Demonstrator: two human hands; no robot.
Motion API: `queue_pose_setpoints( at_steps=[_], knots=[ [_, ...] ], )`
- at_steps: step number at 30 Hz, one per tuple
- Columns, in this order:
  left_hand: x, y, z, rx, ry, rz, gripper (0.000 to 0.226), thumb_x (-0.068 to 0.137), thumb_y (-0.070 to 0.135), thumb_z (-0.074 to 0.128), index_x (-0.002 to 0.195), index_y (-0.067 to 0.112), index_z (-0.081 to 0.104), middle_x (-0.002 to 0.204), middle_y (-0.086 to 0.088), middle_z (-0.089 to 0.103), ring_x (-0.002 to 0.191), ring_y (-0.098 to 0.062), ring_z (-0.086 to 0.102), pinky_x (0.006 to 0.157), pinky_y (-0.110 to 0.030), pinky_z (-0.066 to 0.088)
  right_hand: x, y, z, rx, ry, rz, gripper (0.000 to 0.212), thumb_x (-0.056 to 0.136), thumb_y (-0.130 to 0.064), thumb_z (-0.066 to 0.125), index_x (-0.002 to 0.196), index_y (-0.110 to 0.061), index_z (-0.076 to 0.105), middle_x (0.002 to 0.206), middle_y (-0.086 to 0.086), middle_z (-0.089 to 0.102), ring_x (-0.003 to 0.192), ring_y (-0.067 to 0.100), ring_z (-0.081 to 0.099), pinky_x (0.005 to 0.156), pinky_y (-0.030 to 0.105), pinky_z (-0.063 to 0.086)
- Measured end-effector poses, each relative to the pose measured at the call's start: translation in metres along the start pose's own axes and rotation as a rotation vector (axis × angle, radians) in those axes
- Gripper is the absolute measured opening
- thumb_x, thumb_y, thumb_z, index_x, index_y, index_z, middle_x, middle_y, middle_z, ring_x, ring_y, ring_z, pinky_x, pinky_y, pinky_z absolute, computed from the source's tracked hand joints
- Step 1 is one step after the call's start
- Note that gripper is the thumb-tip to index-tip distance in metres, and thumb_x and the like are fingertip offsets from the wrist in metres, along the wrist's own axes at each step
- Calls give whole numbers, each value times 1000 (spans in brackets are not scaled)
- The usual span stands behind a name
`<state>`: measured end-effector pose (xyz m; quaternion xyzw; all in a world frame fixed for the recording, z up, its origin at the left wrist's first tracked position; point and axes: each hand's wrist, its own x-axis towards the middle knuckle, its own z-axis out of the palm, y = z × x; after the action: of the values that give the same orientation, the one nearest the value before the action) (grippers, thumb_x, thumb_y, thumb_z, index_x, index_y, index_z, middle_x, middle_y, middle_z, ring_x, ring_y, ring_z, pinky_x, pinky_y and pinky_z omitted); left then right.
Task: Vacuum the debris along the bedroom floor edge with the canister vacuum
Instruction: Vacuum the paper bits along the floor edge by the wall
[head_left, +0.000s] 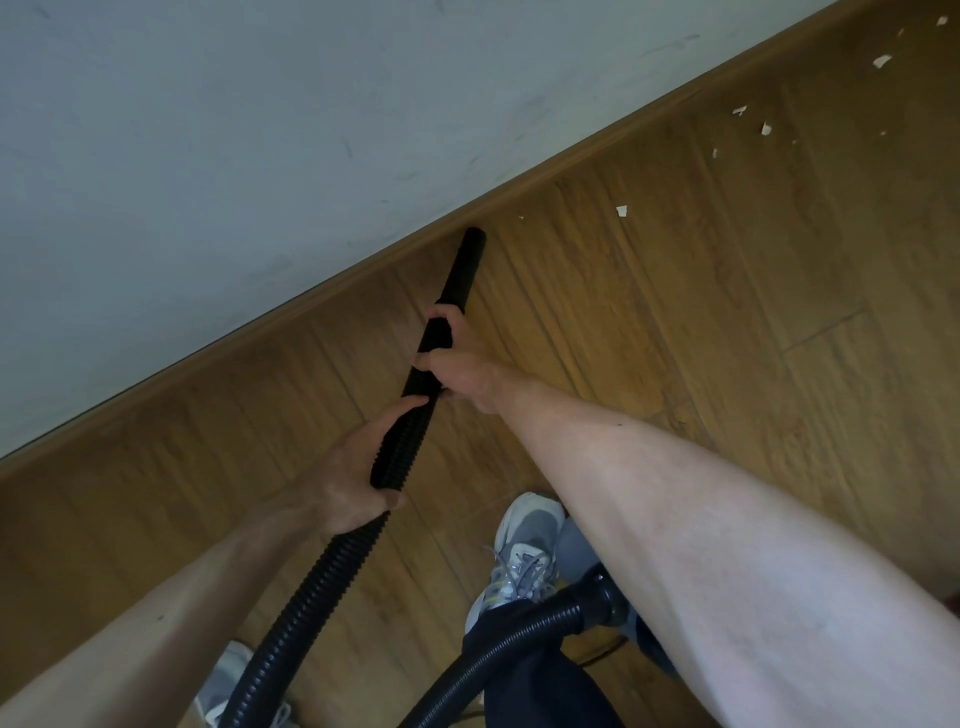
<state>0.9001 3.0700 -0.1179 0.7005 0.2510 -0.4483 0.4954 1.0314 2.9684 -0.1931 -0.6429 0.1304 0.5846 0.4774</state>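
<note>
Two grips hold the vacuum line. The right grip (460, 358) is curled round the rigid black wand (461, 270), and the left grip (358, 467) is wrapped round the ribbed hose (311, 587) just behind it. The wand's mouth sits on the wooden floor (727, 364), close against the skirting board (311, 296). Pale debris (621, 210) lies scattered further right along that edge, not yet reached. A hasty sweep could flick the light scraps away instead of lifting them. The hose looping beside the shoe (524, 551) could catch a foot and jerk the wand off line. The canister itself is not in view.
</note>
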Motion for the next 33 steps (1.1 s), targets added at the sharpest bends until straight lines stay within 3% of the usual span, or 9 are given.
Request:
queue_pose_setpoints(
  at_steps=[6,11,15,25,27,30,33],
  knots=[
    [11,13,4,27,-28,23,101,82,-2,73,148,49,15,138,18,32,123,-2,33,105,-19,29,-1,0,-17,15,47,-16,62,91,3,55,138,-35,40,126,5,48,110,25,55,80,40,60],
    [23,26,9,57,-28,59,102,82,-2,73,149,48,15,137,21,31,122,1,32,101,-15,27,-2,-4,-37,15,70,-13,60,92,1,55,135,-37,39,121,4,48,108,26,56,76,38,61],
    [32,37,11,75,-43,55,103,82,-4,73,150,46,13,140,18,31,126,-2,31,103,-17,27,-1,-6,-51,32,82,-9,61,92,2,56,136,-37,40,125,8,49,110,29,57,82,46,60],
    [42,71,20,147,-65,80,101,82,-2,73,150,44,14,143,19,29,130,-1,29,108,-18,22,-6,-7,-89,82,97,-25,63,92,2,56,139,-35,39,125,6,47,107,26,55,73,37,60],
    [44,78,25,148,-55,84,98,83,-3,71,151,41,16,144,16,31,131,-3,31,107,-16,22,-8,-6,-95,99,115,-25,64,92,1,57,141,-35,37,124,5,47,108,26,54,79,40,60],
    [50,94,33,117,4,78,78,93,-2,60,154,22,19,154,1,29,140,-16,30,104,-8,18,-10,-2,-103,128,161,-39,63,92,-3,61,140,-36,38,132,7,47,113,28,54,88,46,58],
    [56,104,36,196,-4,80,86,88,3,68,155,21,17,157,-2,27,141,-15,28,115,-18,18,-13,2,-112,165,209,-61,64,93,-6,62,145,-34,36,137,7,46,118,27,53,93,46,55]
  ],
)
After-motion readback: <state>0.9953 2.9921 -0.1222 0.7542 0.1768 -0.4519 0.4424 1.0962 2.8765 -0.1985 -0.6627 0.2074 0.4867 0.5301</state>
